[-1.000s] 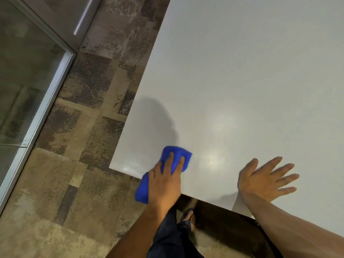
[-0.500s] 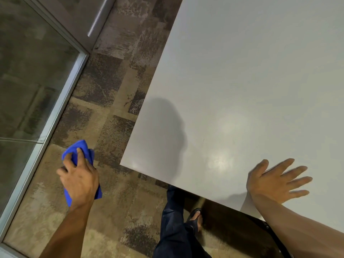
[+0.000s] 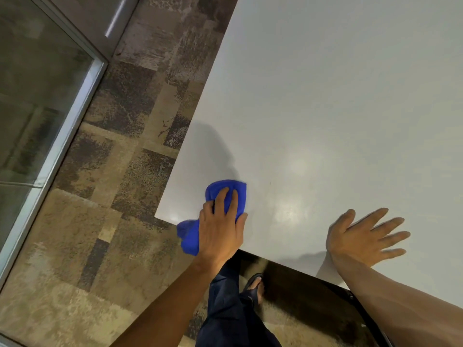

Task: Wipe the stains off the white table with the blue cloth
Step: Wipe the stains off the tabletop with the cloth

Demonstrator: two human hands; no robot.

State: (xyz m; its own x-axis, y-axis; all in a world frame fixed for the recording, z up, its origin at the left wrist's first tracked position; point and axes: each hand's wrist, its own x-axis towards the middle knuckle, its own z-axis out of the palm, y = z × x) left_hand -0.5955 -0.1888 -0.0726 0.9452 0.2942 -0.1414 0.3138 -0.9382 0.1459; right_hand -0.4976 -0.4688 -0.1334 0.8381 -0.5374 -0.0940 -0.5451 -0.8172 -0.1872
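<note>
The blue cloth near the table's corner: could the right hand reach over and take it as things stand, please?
Probably yes. The right hand rests flat and open on the white table, with bare tabletop between it and the blue cloth. However, the left hand presses on the cloth and would have to let go.

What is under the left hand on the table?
The blue cloth, bunched under the left hand on the white table corner, one end trailing off the edge. Any stain beneath is covered.
</note>
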